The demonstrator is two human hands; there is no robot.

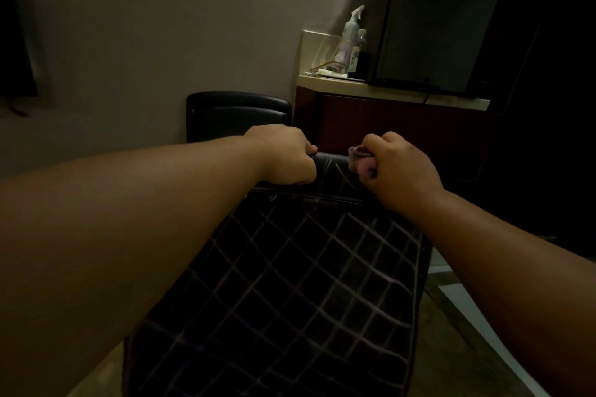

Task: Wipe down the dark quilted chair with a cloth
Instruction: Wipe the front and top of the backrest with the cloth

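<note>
The dark quilted chair point(290, 284) fills the lower middle of the head view, black with a pale diamond stitch pattern. My left hand point(283, 155) grips its far top edge on the left. My right hand point(396, 167) holds a bunched pinkish-purple cloth point(359, 159) and presses it against the same edge on the right. Both forearms stretch forward over the quilted surface.
A second black chair point(238, 113) stands against the wall behind. To the right is a dark wooden cabinet point(403, 129) with a pale top, bearing spray bottles point(351, 39) and a dark screen point(442, 16). Pale floor shows at the lower right.
</note>
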